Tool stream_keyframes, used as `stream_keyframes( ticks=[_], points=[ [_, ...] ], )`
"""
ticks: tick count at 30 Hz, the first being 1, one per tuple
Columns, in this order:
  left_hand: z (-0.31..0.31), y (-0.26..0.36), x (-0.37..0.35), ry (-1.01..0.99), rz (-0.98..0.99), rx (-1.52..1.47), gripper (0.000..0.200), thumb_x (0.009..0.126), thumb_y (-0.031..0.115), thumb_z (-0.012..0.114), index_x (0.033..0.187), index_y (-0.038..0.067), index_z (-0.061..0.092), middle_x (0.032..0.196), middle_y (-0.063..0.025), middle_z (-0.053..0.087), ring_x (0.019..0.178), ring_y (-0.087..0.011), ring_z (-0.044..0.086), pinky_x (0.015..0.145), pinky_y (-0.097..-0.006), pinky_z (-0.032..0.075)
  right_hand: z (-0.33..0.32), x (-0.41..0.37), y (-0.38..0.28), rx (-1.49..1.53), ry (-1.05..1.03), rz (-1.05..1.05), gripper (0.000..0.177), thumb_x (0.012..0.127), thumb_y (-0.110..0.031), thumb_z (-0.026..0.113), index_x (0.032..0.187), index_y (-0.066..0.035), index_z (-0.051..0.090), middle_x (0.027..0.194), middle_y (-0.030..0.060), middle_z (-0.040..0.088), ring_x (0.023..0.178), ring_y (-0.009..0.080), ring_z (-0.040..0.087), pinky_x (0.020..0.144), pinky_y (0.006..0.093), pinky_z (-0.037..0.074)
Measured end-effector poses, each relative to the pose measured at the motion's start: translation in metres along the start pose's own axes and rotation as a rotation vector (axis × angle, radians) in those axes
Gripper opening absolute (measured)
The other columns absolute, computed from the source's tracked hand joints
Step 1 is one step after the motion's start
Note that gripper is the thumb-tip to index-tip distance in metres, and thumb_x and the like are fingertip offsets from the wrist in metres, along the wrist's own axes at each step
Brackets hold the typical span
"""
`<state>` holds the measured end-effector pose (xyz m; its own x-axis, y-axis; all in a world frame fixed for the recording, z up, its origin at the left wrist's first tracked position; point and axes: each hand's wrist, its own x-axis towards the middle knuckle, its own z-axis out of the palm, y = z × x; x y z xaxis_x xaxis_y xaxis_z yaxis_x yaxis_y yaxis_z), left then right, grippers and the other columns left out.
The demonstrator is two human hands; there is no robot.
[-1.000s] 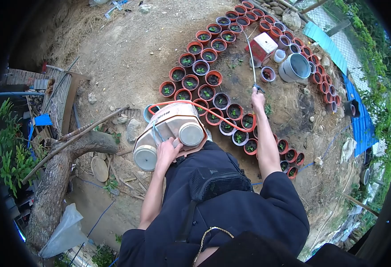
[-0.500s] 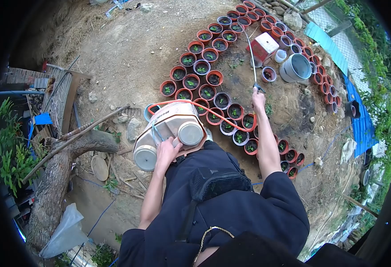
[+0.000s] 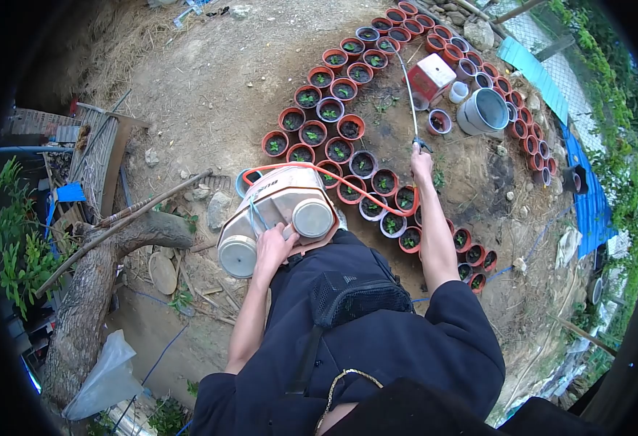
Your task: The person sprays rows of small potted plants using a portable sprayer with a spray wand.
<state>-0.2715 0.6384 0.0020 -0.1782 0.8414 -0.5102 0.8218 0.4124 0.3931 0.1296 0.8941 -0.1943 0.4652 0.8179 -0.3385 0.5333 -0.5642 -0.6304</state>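
Observation:
My right hand (image 3: 421, 164) is closed round the handle of a spray wand (image 3: 409, 91), whose thin tube reaches out over the far pots. An orange hose (image 3: 366, 195) curves from near the wand's handle back to the sprayer tank (image 3: 279, 192). This pale tank with two round caps is beside my left hip. My left hand (image 3: 274, 248) has its fingers curled at the tank's top, between the caps, by a thin blue cord (image 3: 257, 216); the exact grip is partly hidden. Rows of potted seedlings (image 3: 330, 110) stand beyond the tank and below the wand.
A red box with a white top (image 3: 433, 76), a white jug (image 3: 458, 92) and a large bucket of liquid (image 3: 484, 111) stand right of the wand. More pots (image 3: 530, 145) line the right side. A tree trunk (image 3: 86, 312) and a long stick (image 3: 126, 231) are at left.
Very little differs. The wand's far end has shifted slightly to the right, while both hands keep nearly the same positions.

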Motion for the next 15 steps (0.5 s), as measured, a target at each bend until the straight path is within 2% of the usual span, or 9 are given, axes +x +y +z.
stream_keyframes(
  ticks=[8,10,13,15],
  points=[
    [0.0,0.002,-0.003,0.004,0.002,0.013,0.047,0.087,0.041,0.071,0.103,-0.002,0.064,0.091,-0.0306,0.069,0.095,-0.0457,0.067,0.085,-0.0515,0.051,-0.016,-0.016,-0.006,0.04,-0.031,0.008,0.063,0.1,-0.054,0.05,0.071,0.001,0.064,0.059,0.0094,0.061,0.05,0.022,0.06,0.049,0.0394,0.044],
    [-0.001,0.004,-0.004,0.018,-0.001,0.034,0.041,0.086,0.036,0.072,0.103,-0.001,0.064,0.09,-0.0262,0.07,0.092,-0.0431,0.068,0.083,-0.05,0.052,-0.019,-0.019,-0.004,0.024,-0.03,0.005,0.064,0.1,-0.054,0.05,0.07,0.001,0.064,0.06,0.0099,0.061,0.05,0.0226,0.06,0.05,0.0399,0.044],
    [-0.005,0.009,-0.006,-0.012,-0.02,0.025,0.041,0.086,0.035,0.071,0.103,-0.001,0.064,0.09,-0.0258,0.07,0.092,-0.0425,0.068,0.083,-0.0497,0.052,-0.029,-0.033,-0.007,0.025,-0.015,0.0,0.065,0.1,-0.055,0.05,0.069,0.001,0.063,0.06,0.0108,0.062,0.052,0.0237,0.06,0.052,0.0409,0.045],
    [-0.004,0.005,-0.006,-0.014,-0.019,0.006,0.044,0.087,0.038,0.071,0.103,-0.001,0.064,0.091,-0.0285,0.069,0.094,-0.0442,0.067,0.084,-0.0506,0.052,-0.036,-0.045,-0.012,0.065,-0.051,0.018,0.065,0.1,-0.055,0.05,0.071,0.002,0.064,0.062,0.0119,0.063,0.055,0.0245,0.062,0.054,0.0413,0.046]
  ],
)
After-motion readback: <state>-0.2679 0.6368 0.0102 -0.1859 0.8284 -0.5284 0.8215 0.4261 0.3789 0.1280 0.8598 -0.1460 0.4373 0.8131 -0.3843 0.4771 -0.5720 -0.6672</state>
